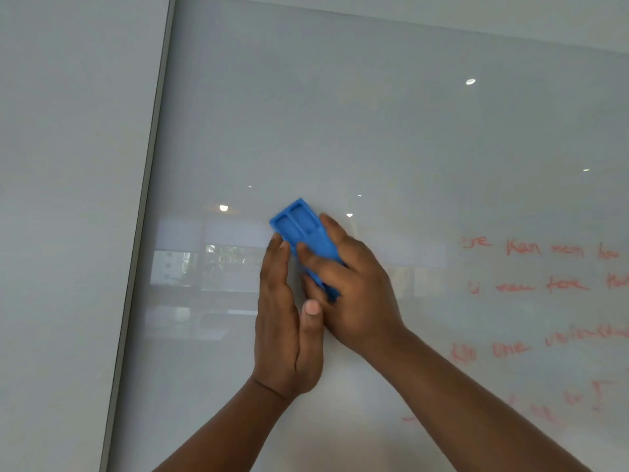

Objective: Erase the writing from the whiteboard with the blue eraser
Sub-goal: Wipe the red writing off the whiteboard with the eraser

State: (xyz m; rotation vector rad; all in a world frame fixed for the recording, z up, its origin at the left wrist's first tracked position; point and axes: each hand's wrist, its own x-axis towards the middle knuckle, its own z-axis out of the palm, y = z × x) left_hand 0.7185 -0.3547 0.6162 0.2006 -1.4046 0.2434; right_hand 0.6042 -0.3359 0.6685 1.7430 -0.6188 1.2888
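Note:
A blue eraser [301, 229] lies flat against the glossy whiteboard [340, 114], tilted with its upper end to the left. My right hand [354, 284] grips its lower half, fingers wrapped over it. Beside it on the left, my left hand [284, 321] is pressed against the board, fingers straight and fingertips touching the eraser's left edge. Red handwriting [544, 284] in several lines fills the board's right side, apart from the eraser. The board around and left of the eraser carries no writing.
The whiteboard's grey frame edge [143, 216] runs down the left, with a plain white wall [68, 199] beyond it. The board reflects ceiling lights and a room with windows.

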